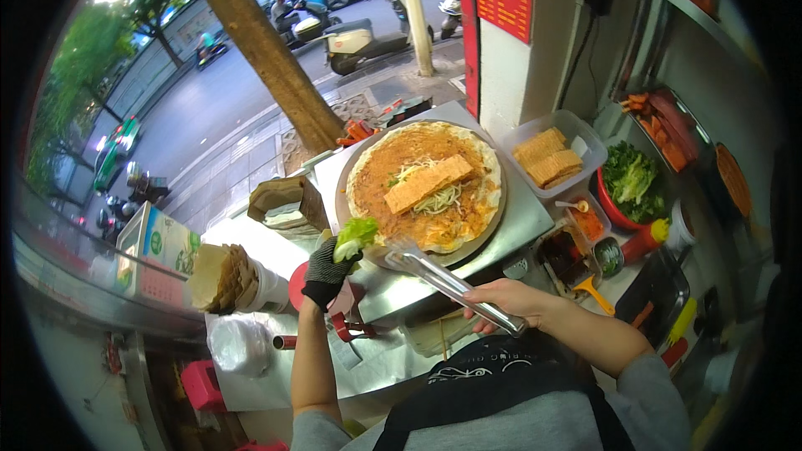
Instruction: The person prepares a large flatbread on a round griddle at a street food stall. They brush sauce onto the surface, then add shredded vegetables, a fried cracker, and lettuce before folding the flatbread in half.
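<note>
My left hand (327, 274), in a black-and-grey knit glove, pinches a green lettuce leaf (356, 238) at the near-left edge of the round griddle (341, 197). A large crepe (376, 200), coated with reddish-brown sauce, covers most of the griddle. Near its middle a crisp golden wafer (429, 185) lies slantwise over pale shredded vegetable (442, 200). Bare, my right hand (501, 302) grips metal tongs (442, 277) by the handle end. Their blurred tips are close to the crepe's near edge; whether they touch it I cannot tell.
To the right stand a clear tub (592, 163) of wafers, a red bowl (609, 210) of lettuce, a sauce container (557, 288) with a yellow-orange brush (592, 291), and a red squeeze bottle (642, 247). Paper bags (222, 279) and a cardboard box (307, 203) are on the left.
</note>
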### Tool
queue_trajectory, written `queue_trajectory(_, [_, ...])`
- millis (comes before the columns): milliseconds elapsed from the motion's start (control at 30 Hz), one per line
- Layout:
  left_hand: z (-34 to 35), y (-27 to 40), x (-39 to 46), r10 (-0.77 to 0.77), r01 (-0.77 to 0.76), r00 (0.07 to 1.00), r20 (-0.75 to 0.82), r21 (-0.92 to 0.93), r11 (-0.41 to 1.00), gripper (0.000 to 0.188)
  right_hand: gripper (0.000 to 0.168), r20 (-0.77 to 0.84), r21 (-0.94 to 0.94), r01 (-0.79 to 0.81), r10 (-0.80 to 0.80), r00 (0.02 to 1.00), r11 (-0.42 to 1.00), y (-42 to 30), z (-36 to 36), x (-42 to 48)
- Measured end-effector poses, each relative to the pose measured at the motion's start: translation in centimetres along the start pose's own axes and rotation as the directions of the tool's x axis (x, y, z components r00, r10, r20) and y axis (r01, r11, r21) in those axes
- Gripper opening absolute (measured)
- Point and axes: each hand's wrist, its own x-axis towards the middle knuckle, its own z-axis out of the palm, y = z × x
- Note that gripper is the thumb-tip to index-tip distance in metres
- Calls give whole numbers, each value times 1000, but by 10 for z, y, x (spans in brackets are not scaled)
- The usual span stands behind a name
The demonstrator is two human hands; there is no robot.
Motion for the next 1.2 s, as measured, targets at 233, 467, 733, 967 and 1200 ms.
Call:
queue_trajectory(233, [-40, 11, 9, 13, -30, 994, 113, 157, 987, 35, 33, -60, 97, 13, -8, 998, 995, 23, 33, 15])
queue_trajectory(467, [-29, 8, 23, 272, -422, 833, 482, 236, 875, 46, 23, -194, 122, 129, -104, 976, 984, 23, 36, 7])
queue_trajectory(733, [23, 17, 54, 197, -558, 787, 585, 538, 632, 39, 25, -184, 333, 210, -155, 971, 919, 13, 33, 2])
queue_trajectory(967, [23, 20, 105, 272, -612, 753, 599, 487, 623, 33, 29, -248, 265, 251, -186, 951, 931, 19, 37, -10])
queue_trajectory(1200, [12, 25, 136, 311, -615, 737, 600, 405, 676, 37, 29, -300, 149, 228, -176, 938, 962, 55, 36, -25])
